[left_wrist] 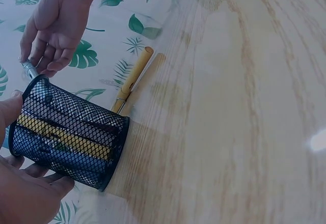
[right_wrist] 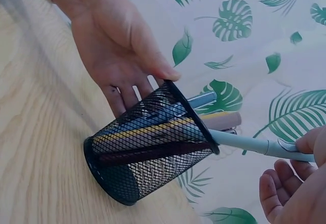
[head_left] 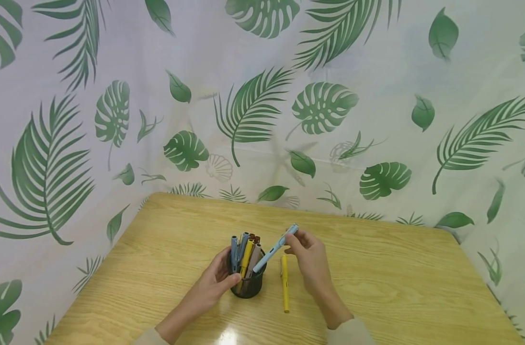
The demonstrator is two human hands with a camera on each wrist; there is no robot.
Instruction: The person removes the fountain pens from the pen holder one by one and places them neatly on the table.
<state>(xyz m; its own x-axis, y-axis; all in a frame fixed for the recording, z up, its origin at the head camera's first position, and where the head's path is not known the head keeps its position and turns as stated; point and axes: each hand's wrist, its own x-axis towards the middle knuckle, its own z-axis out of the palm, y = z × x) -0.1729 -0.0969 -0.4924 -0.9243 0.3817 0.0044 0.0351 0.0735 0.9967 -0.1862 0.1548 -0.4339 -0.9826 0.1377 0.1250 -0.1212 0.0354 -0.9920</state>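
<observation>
A black mesh pen cup (head_left: 247, 288) stands on the table, holding several pens: blue, yellow, grey and dark red ones. My left hand (head_left: 211, 280) grips it from the left, thumb at the near rim and fingers around the side. Between thumb and fingers, my right hand (head_left: 310, 258) pinches a light blue pen (head_left: 274, 249) by its upper part. That pen slants down to the left, its lower end at the cup's mouth; the right wrist view shows the light blue pen (right_wrist: 244, 141) crossing the rim.
A yellow pen (head_left: 285, 283) lies on the wooden table (head_left: 396, 282) just right of the cup, beneath the right hand. Behind the table and along its left side hangs a white sheet (head_left: 254, 182) with green leaf prints.
</observation>
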